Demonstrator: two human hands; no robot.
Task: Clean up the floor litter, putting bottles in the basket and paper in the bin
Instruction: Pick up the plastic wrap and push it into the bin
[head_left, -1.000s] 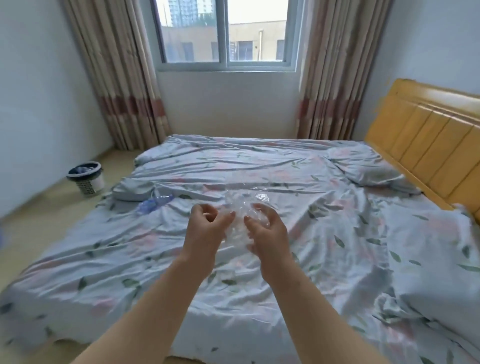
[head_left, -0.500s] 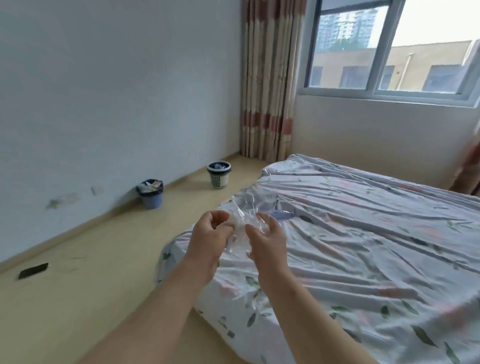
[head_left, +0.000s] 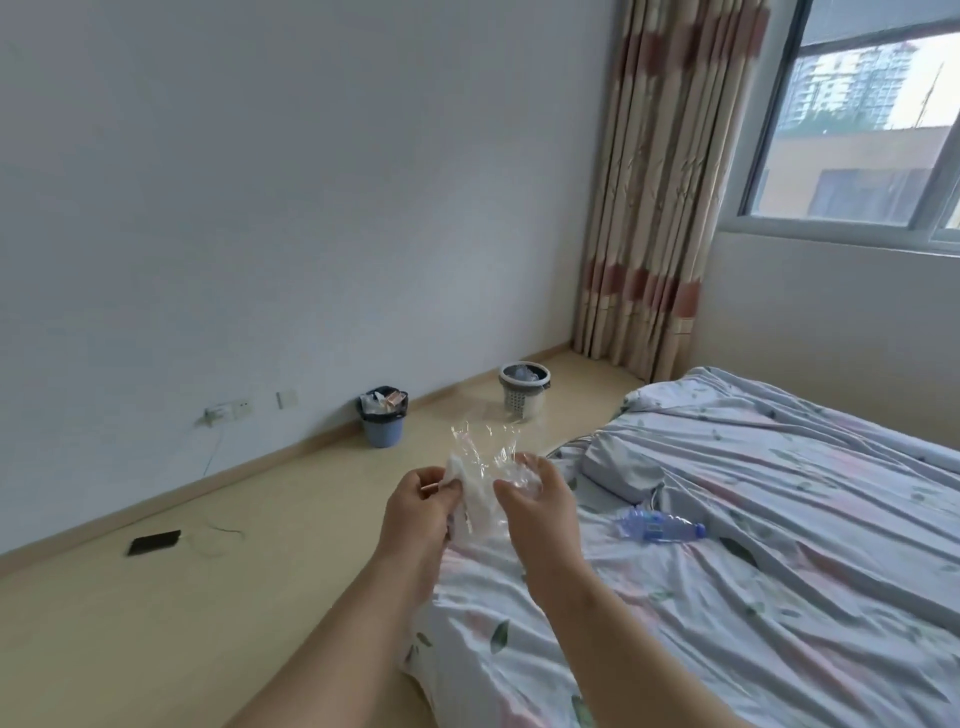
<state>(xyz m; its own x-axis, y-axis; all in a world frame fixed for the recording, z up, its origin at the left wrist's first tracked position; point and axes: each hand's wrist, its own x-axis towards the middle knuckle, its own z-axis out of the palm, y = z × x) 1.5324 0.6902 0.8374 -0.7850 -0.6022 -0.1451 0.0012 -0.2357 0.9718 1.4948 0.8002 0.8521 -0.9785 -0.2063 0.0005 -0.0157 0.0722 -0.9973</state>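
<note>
Plastic wrap (head_left: 485, 457), crumpled, held in both grips: left hand (head_left: 415, 501) pinches, right hand (head_left: 543, 496) curls round it.

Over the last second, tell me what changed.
The head turned left, from the window toward the wall, so the blue bin and the basket now sit ahead. The left hand and right hand still hold the clear wrapper. The bottle still lies on the bed.

Held item: crumpled clear plastic wrapper with white paper (head_left: 480, 483) — pinched aloft between left hand (head_left: 415, 504) and right hand (head_left: 540, 499). A crushed blue-tinted plastic bottle (head_left: 657, 529) lies sideways on the bedsheet (head_left: 779, 519); blue lined bin (head_left: 384, 434) and grey perforated basket (head_left: 523, 401) stand upright, apart.
</note>
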